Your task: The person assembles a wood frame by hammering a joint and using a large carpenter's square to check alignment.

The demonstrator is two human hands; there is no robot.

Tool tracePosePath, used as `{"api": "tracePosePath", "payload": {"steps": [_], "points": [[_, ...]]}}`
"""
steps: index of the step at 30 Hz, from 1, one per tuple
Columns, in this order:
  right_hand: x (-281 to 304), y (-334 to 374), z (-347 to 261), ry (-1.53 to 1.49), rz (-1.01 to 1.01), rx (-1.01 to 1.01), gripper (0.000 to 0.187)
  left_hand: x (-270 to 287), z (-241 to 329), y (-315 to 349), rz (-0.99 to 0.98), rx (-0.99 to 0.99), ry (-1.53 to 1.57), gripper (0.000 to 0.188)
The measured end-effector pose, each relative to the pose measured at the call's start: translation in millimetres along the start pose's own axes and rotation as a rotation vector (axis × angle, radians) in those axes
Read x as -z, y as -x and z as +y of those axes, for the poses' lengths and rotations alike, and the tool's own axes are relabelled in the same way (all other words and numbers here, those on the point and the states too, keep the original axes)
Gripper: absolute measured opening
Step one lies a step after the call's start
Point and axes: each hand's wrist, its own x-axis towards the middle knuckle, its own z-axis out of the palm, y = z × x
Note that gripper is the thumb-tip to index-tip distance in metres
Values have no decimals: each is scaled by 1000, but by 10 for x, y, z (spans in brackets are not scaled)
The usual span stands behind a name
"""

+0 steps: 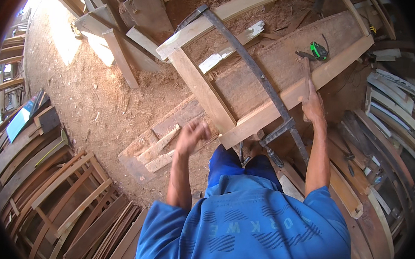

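Note:
My right hand [312, 107] is closed around the wooden handle of a hammer [307, 71], whose dark head lies over the near rail of a pale wooden frame [205, 89]. Smeared by motion, my left hand [193, 135] is off the frame's near left corner, its fingers partly curled; whether it holds anything I cannot make out. Across the frame runs a long dark metal bar clamp [254, 66], one end at the far rail and the other beside my legs. A green and black tape measure [318, 51] rests near the hammer head.
Beneath the frame is a wide plank [278, 53] with a white-painted offcut [216, 59]. Upright boards [127, 48] stand at the far left. Slatted frames and planks [70, 202] are stacked at the near left. More timber [394, 98] lies to the right. Sawdust covers the ground [99, 108].

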Motion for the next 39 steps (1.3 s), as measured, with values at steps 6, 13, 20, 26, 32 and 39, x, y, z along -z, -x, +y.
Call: {"api": "tracePosePath", "payload": {"steps": [6, 13, 20, 26, 32, 39], "points": [[52, 862, -38, -452, -47, 469, 17, -597, -1196, 538, 191, 392, 192, 50], [-930, 1194, 832, -47, -330, 524, 45, -800, -1532, 133, 70, -51, 942, 48], [-1529, 1031, 1015, -1070, -1394, -212, 30, -1096, -1409, -20, 188, -86, 850, 47], [-1535, 1175, 890, -553, -941, 64, 25, -986, -1421, 6, 146, -90, 618, 50], [-1391, 1583, 525, -169, -300, 168, 33, -931, -1262, -29, 137, 20, 566, 47], [-1551, 998, 949, -924, -1284, 0, 22, -1084, -1124, -3, 368, 102, 581, 47]]}}
